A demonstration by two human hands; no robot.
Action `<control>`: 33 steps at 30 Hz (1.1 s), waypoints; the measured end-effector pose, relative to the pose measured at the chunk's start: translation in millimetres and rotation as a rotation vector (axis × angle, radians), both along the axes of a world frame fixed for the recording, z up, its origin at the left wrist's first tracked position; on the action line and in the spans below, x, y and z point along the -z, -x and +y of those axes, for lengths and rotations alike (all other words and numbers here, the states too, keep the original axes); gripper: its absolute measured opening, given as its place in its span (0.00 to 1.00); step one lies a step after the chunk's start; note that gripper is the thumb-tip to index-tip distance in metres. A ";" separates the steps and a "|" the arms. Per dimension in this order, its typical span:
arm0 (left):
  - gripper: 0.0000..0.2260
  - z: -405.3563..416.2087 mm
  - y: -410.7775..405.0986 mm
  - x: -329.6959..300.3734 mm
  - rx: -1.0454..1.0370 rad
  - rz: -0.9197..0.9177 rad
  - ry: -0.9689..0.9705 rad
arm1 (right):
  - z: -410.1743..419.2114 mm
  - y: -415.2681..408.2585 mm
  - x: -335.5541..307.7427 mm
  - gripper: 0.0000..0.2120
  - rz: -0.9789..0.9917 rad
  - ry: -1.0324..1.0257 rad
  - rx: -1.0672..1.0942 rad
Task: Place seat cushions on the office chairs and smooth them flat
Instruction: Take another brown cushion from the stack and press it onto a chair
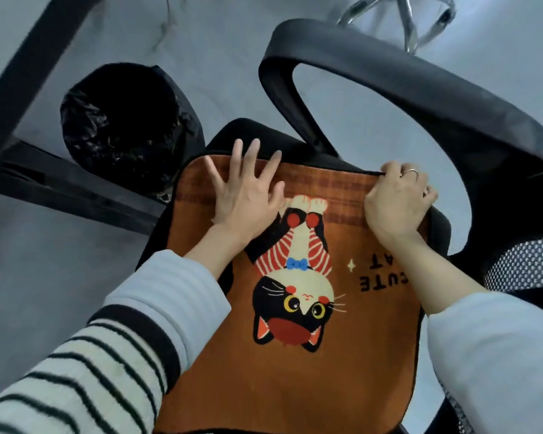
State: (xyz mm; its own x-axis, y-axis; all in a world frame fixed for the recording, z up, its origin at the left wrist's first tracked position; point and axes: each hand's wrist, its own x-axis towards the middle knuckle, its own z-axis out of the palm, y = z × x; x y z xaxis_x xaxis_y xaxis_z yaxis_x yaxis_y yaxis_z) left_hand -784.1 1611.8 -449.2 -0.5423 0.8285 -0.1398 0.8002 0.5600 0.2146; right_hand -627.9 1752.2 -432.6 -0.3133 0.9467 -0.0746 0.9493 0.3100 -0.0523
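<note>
An orange seat cushion (295, 377) with a black cat picture and dark lettering lies on the black seat (232, 133) of an office chair. My left hand (245, 195) rests flat on the cushion's far left part, fingers spread, holding nothing. My right hand (395, 202) is curled over the cushion's far right corner, fingers pinching its dark-trimmed edge. The cushion covers most of the seat; a strip of black seat shows beyond its far edge and along its left side.
The chair's black armrest (420, 86) arches over the far right. Its mesh backrest (524, 264) sits at the right edge. A bin with a black bag (123, 126) stands on the grey floor at left, beside black desk legs (38, 57). A chrome chair base (408, 14) shows at top.
</note>
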 end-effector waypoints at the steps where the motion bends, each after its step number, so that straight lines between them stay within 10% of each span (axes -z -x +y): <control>1: 0.25 -2.0 -0.2 3.9 -0.011 0.003 0.037 | -6.2 1.6 1.7 0.17 0.013 -0.015 -0.015; 12: 0.26 -8.9 -2.9 9.6 0.061 0.001 0.020 | -39.6 -25.0 14.6 0.26 -0.152 0.062 -0.179; 18: 0.25 -73.5 11.5 -6.8 -0.431 -0.113 0.007 | -57.7 -42.4 -0.5 0.28 -0.092 0.171 0.070; 33: 0.23 -116.7 -2.6 -16.2 -0.473 -0.091 -0.064 | -84.7 -44.9 10.1 0.30 -0.136 0.199 -0.109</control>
